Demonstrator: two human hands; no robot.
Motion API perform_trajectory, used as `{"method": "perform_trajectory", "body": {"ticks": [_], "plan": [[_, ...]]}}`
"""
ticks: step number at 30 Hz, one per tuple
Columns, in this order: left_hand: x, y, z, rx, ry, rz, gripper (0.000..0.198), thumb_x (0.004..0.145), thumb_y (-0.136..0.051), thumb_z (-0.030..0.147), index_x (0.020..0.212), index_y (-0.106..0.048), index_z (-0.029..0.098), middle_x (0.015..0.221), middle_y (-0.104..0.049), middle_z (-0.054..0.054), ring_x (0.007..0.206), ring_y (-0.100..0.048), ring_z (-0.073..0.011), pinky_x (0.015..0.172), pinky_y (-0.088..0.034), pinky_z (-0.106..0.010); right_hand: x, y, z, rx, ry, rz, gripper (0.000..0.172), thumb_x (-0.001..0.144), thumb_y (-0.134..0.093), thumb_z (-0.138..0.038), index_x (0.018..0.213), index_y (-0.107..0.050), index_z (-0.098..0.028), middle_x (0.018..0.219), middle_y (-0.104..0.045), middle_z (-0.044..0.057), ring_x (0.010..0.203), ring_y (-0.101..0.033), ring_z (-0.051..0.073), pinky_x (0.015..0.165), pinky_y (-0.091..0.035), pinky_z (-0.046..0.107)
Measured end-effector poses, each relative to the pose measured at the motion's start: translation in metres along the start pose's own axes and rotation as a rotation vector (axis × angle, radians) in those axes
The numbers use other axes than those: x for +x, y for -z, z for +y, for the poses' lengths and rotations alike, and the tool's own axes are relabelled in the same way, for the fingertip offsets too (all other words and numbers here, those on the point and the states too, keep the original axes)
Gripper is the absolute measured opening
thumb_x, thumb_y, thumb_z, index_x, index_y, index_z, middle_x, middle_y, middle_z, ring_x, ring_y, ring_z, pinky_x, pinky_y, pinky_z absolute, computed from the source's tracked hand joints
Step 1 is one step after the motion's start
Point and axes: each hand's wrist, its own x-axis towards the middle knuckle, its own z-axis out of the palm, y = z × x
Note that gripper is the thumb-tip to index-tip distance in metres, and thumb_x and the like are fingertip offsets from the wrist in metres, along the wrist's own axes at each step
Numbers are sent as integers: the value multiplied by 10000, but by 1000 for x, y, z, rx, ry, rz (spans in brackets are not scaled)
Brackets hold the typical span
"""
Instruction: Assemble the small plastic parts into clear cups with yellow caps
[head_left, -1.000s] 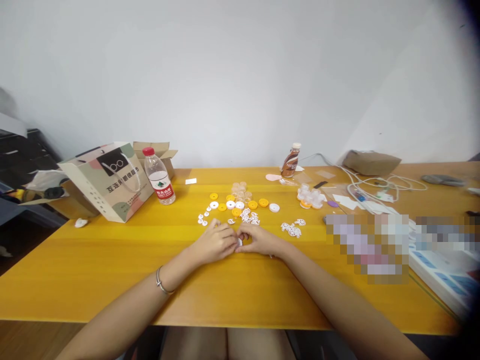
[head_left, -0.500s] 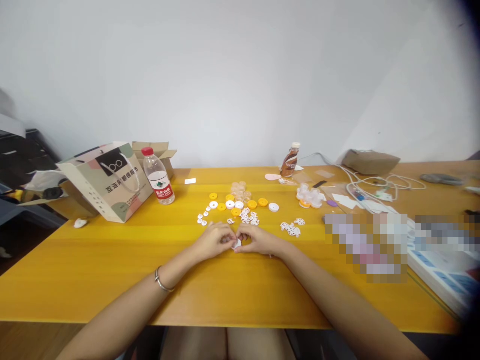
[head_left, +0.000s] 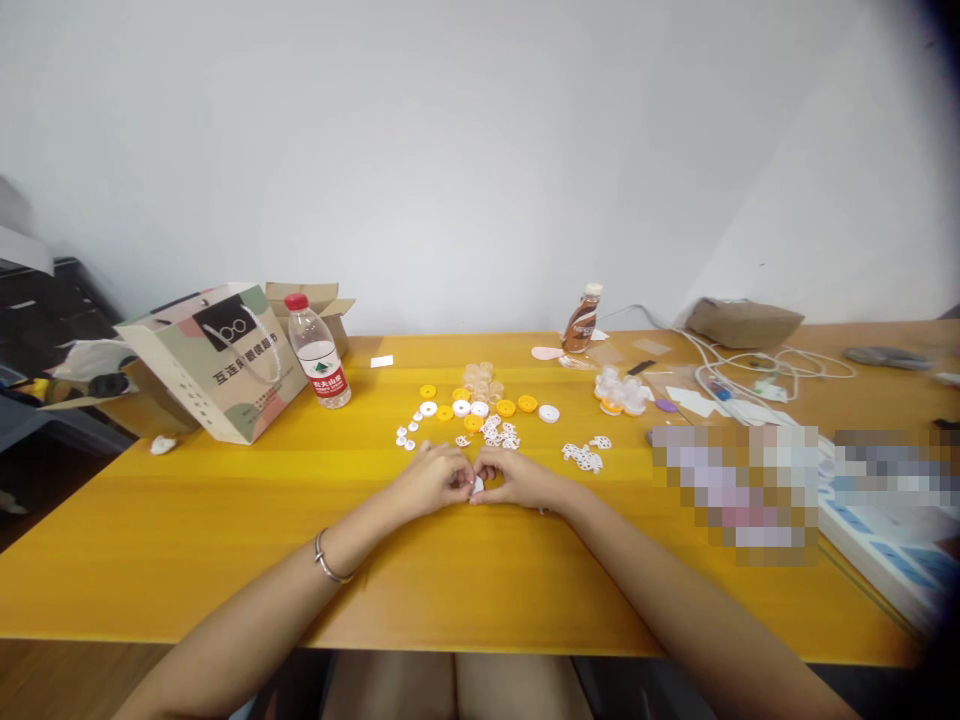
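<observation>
My left hand [head_left: 436, 480] and my right hand [head_left: 514, 478] meet fingertip to fingertip over the table. Pinched between them is a small white plastic piece [head_left: 478, 486], mostly covered by my fingers, so its exact kind is hidden. Just beyond my hands lie white perforated pieces [head_left: 496, 434] in a loose pile. Several yellow discs [head_left: 505, 408] and white discs [head_left: 549, 413] form a rough row behind them. Small white round parts [head_left: 406, 440] sit off my left hand. A second group of white perforated pieces [head_left: 582, 457] lies to the right.
Clear plastic cups [head_left: 480, 380] stand in a cluster behind the discs. A water bottle [head_left: 321, 362], a paper bag [head_left: 232, 370] and a cardboard box [head_left: 334, 310] are at the left. To the right are a brown drink bottle [head_left: 581, 325], clear flower-shaped plastic [head_left: 622, 390] and white cables [head_left: 750, 365].
The white piece has turned slightly between my fingertips. Both hands stay nearly in place, and the parts on the table lie as before.
</observation>
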Motion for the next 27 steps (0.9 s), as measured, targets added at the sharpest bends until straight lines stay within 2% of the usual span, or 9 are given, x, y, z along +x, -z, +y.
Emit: {"method": "perform_trajectory", "body": {"ticks": [3, 6, 9, 12, 15, 17, 21, 24, 27], "plan": [[-1, 0, 1, 39, -39, 2, 96, 754, -540, 273, 741, -592, 194, 784, -624, 7, 807, -525, -160, 734, -273, -284, 0, 0, -1, 23, -10, 11, 249, 652, -659, -361, 781, -566, -168, 718, -529, -5, 662, -470, 121, 612, -386, 237], [-2, 1, -2, 73, -76, 54, 118, 769, -526, 291, 745, -586, 193, 780, -623, 4, 794, -516, -158, 729, -267, -291, 1, 0, -3, 115, -20, 54, 247, 645, -665, -342, 801, -580, -171, 753, -553, 6, 697, -490, 129, 653, -406, 258], [-2, 4, -7, 71, -77, 154, 138, 777, -524, 315, 774, -588, 192, 778, -617, -2, 771, -507, -151, 731, -272, -293, 3, -3, -5, 406, -65, 92, 287, 672, -642, -329, 901, -565, -174, 800, -586, 14, 733, -537, 126, 700, -435, 274], [-3, 9, -11, 27, -91, 237, 141, 790, -518, 314, 808, -595, 199, 800, -617, -8, 784, -513, -149, 751, -289, -295, 7, -6, -6, 697, -129, 166, 345, 634, -674, -312, 924, -550, -172, 830, -613, 19, 770, -582, 126, 762, -449, 294], [-4, 17, -17, -63, -78, 303, 157, 817, -487, 304, 860, -596, 200, 843, -618, -22, 824, -528, -154, 770, -320, -295, 10, -6, -4, 771, -199, 268, 360, 574, -716, -277, 886, -571, -170, 836, -630, 25, 771, -596, 127, 796, -444, 308], [-4, 20, -25, -127, -57, 288, 161, 827, -471, 288, 859, -597, 193, 846, -620, -25, 820, -540, -149, 767, -348, -284, 11, -3, -1, 757, -250, 342, 370, 560, -722, -265, 888, -580, -169, 817, -634, 22, 755, -596, 124, 801, -441, 312], [-3, 15, -40, -146, -67, 124, 157, 810, -494, 271, 869, -616, 192, 841, -623, -29, 804, -552, -144, 743, -389, -255, 11, 1, 2, 735, -328, 439, 375, 550, -721, -266, 886, -588, -167, 775, -635, 14, 724, -597, 127, 801, -443, 325], [0, 5, -43, -59, -83, 75, 168, 797, -515, 289, 891, -626, 206, 880, -615, -34, 848, -541, -158, 772, -381, -262, 11, 1, 2, 723, -342, 452, 368, 545, -721, -266, 875, -593, -168, 766, -638, 15, 718, -598, 133, 800, -445, 332], [2, -2, -38, 33, -77, 65, 160, 809, -498, 286, 827, -638, 209, 856, -613, -30, 831, -536, -156, 772, -365, -264, 11, -2, 2, 702, -334, 430, 374, 558, -713, -268, 898, -594, -169, 784, -639, 21, 726, -596, 135, 800, -446, 335]]}}
